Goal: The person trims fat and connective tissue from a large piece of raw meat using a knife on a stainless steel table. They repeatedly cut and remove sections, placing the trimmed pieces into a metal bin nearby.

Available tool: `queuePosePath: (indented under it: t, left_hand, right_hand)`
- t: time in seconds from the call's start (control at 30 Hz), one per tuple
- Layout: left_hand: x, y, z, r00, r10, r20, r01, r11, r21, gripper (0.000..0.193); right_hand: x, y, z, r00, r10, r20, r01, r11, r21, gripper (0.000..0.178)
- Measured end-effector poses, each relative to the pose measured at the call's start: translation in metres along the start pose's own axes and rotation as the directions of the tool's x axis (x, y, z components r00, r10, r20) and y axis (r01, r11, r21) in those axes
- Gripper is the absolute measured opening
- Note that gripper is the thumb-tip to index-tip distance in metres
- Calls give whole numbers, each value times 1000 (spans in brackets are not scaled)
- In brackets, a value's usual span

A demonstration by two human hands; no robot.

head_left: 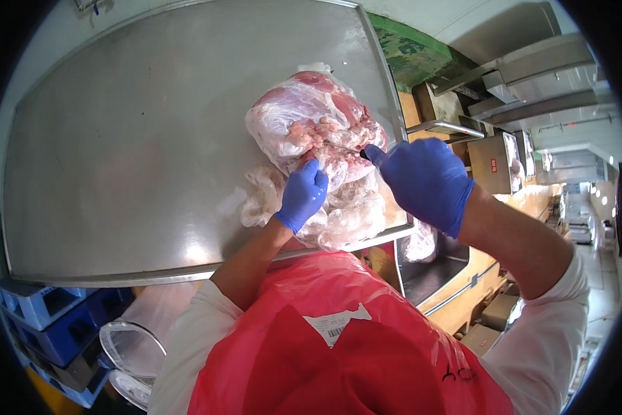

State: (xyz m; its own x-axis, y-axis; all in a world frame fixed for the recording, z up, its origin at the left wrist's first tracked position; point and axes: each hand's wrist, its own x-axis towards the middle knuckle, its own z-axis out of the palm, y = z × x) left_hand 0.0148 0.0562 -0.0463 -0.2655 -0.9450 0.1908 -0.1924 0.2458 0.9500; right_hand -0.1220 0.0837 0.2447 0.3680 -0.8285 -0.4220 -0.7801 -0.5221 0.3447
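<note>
Right fingers clench round a knife while left fingers pinch raw meat

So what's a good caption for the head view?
Over a metal table, left grip touches raw meat, right grip holds a knife.

Steel tbl, blue pallets stacked lwr L, tan flr R.
</note>
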Motion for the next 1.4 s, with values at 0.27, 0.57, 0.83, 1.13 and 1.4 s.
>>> queuePosePath:
  t: [0.27,0.57,0.83,1.13,1.4]
  left_hand:
    - [-14,-1,-3,999,35,-6,-36,986,-162,15]
    - [-27,-4,-26,999,-17,-35,11,988,-154,11]
    - [0,-18,-40,997,-58,-53,52,993,-102,13]
    - [28,-25,-41,995,-20,-94,9,992,-125,14]
    - [40,-46,-39,992,108,-64,-106,994,30,11]
  right_hand:
    - [99,55,-60,987,-128,97,127,992,12,15]
    - [186,131,-70,867,-245,434,36,899,436,27]
    - [115,149,-28,933,-61,356,-181,775,606,27]
    - [-24,119,102,956,234,178,-257,374,891,29]
    - [-77,0,246,789,547,280,-323,-17,946,44]
